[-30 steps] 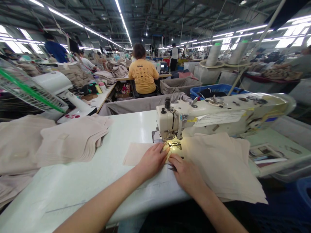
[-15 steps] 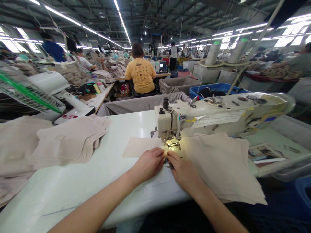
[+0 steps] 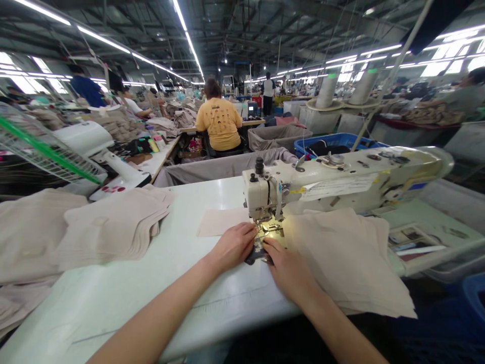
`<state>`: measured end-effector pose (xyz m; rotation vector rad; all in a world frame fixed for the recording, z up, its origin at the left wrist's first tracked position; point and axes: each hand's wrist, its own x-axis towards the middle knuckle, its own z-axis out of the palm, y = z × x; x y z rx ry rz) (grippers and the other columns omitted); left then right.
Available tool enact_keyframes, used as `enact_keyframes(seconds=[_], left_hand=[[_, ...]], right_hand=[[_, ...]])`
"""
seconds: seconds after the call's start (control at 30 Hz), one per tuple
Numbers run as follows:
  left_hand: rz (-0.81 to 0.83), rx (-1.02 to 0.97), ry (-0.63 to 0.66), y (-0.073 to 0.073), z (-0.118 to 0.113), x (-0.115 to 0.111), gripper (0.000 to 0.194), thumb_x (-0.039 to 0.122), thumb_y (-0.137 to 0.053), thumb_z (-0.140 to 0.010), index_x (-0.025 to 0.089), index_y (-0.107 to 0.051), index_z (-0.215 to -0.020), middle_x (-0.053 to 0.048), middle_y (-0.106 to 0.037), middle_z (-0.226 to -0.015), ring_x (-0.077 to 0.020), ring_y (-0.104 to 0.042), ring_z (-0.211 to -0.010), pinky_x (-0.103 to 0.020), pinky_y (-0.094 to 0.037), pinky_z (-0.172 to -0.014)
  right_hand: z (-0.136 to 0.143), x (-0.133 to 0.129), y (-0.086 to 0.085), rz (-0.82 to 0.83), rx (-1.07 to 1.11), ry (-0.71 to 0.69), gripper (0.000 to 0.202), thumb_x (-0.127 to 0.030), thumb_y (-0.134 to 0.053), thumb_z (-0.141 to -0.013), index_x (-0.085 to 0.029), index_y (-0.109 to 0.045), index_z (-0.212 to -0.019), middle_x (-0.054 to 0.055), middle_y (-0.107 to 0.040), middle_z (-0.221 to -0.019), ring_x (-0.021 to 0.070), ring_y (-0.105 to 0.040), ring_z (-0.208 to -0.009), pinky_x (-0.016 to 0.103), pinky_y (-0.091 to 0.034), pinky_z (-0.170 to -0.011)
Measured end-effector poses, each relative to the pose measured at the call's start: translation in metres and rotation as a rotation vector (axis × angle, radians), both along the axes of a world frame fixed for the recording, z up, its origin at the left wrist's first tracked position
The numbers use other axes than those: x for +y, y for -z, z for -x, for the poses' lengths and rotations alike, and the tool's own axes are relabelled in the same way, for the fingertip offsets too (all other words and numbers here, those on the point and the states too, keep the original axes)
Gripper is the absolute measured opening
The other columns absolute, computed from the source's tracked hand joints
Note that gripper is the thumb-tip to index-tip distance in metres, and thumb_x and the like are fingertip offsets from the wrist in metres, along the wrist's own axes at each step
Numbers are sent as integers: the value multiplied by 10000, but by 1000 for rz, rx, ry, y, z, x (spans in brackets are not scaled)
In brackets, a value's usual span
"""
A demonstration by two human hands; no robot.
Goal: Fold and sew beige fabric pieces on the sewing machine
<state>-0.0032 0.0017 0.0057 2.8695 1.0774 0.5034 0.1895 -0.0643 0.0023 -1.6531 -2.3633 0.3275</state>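
Bare left hand [image 3: 234, 245] and bare right hand [image 3: 290, 268], with slim forearms [image 3: 162, 308] uncovered as far as visible

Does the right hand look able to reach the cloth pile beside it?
Probably yes: nothing visible stands between the right hand and the cloth pile, though that hand is at the sewing machine.

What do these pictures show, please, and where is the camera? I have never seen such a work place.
One camera, worn on a person's head, takes all the pictures, looking forward and down. No robot is here: you see bare hands, the left hand and the right hand, with fingers close to the needle area of a sewing machine. A small cloth piece lies beside the left hand; I cannot tell if either hand grips anything. On the pale table lie a left cloth stack and a right cloth stack.
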Motion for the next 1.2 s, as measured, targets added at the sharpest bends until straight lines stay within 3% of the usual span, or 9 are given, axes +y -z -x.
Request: enact_keyframes(seconds=[0.6,1.0,1.2], left_hand=[[-39,-29,12,3,0,3,304,177,-450,-983,153,-635,-1223,-127,-664,-1250,-255,-608,-1181,-422,-545,-1027],[16,-127,-29,11,4,4,323,191,-488,-972,171,-625,-1263,-128,-650,-1291,-248,-608,-1201,-446,-528,-1052],[8,-85,-6,8,3,4,321,172,-467,-976,141,-623,-1255,-140,-649,-1296,-259,-600,-1208,-453,-522,-1062]], right_hand=[[5,-7,11,-23,-9,34,410,-134,-464,-963,-211,-629,-1330,68,-561,-1483,219,-723,-1014,322,-574,-840],[4,-7,10,-28,-16,18,407,-143,-481,-967,-184,-616,-1348,82,-549,-1493,229,-719,-1034,336,-584,-849],[4,-7,9,-24,-9,13,405,-145,-469,-977,-167,-611,-1355,92,-548,-1492,232,-722,-1024,344,-587,-856]])
